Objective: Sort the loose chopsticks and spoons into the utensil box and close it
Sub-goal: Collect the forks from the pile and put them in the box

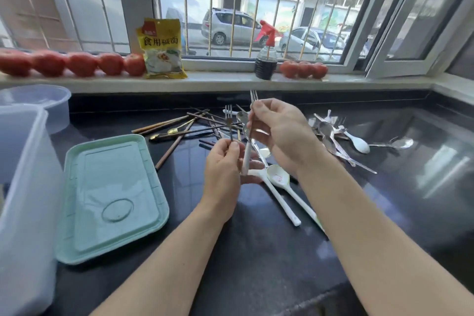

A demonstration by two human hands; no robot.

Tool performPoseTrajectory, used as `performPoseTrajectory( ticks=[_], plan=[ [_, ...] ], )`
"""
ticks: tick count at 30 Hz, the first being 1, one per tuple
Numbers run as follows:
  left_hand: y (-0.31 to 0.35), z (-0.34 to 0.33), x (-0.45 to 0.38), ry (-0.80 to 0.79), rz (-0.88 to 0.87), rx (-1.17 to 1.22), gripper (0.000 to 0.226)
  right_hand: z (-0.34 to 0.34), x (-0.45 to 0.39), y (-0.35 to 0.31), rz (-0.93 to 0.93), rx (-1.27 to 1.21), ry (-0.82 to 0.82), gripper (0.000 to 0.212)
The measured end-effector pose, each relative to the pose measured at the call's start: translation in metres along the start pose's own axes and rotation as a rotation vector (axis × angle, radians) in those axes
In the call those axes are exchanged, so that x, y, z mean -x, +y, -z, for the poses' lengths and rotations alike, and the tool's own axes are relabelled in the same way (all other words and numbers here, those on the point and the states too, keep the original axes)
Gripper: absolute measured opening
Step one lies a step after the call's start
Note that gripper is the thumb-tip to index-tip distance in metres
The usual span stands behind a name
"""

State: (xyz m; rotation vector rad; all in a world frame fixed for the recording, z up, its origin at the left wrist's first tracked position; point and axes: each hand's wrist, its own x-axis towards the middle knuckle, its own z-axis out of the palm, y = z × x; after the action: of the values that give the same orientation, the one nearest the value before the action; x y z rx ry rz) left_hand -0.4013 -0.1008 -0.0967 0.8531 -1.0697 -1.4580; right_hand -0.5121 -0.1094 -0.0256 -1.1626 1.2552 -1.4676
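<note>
A pale green lid (112,197), dark brown chopsticks (177,126), white spoons (279,187), red tomatoes (77,63) and a yellow packet (163,49) were recorded on a black counter (256,251).

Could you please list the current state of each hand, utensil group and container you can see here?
left hand: holds small fork upright
right hand: holds white-handled fork
green lid: off, flat on counter
clear utensil box: open
chopsticks: loose, crossed pile
metal spoons: loose heap

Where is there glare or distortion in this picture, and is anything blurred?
Head view: window glare on the black countertop at right; wide-angle bending curves the windowsill; left hand and right hand look sharp, while the tomatoes appear soft.
</note>
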Motion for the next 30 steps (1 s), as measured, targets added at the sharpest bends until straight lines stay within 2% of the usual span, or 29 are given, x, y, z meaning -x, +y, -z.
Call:
performPoseTrajectory(
  ticks=[3,6,10,12,15,18,20,22,25,28,30],
  plan=[
    [0.022,0.002,0.031,-0.159,0.086,0.186,0.019,0.003,0.021,-0.009,0.012,0.023,0.030,0.012],
    [0.047,0.016,0.061,-0.183,0.106,0.160,0.016,-0.009,0.037,-0.020,-0.014,-0.093,-0.084,0.014],
    [0.102,0.047,0.096,-0.058,0.039,0.052,0.019,-0.061,0.052,-0.048,-0.012,-0.288,-0.320,0.016],
    [0.139,0.073,0.110,0.054,-0.035,-0.013,0.017,-0.100,0.056,-0.073,0.032,-0.316,-0.438,0.015],
    [0.193,0.119,0.130,0.221,-0.144,-0.081,0.011,-0.169,0.063,-0.110,0.137,-0.280,-0.562,0.028],
    [0.234,0.169,0.146,0.358,-0.185,-0.124,0.012,-0.239,0.070,-0.129,0.231,-0.131,-0.563,0.020],
    [0.248,0.204,0.155,0.425,-0.163,-0.138,0.015,-0.279,0.073,-0.128,0.273,-0.002,-0.492,0.009],
    [0.255,0.242,0.162,0.544,-0.155,-0.136,0.023,-0.312,0.069,-0.120,0.325,0.185,-0.407,0.010],
    [0.255,0.300,0.176,0.729,-0.144,-0.137,0.027,-0.342,0.055,-0.101,0.235,0.301,-0.447,0.014],
    [0.249,0.335,0.184,0.720,-0.096,-0.070,0.025,-0.355,0.032,-0.077,0.263,0.564,-0.452,0.015],
    [0.241,0.344,0.182,0.691,-0.054,-0.040,0.025,-0.363,0.028,-0.060,0.224,0.805,-0.541,0.022]
  ],
)
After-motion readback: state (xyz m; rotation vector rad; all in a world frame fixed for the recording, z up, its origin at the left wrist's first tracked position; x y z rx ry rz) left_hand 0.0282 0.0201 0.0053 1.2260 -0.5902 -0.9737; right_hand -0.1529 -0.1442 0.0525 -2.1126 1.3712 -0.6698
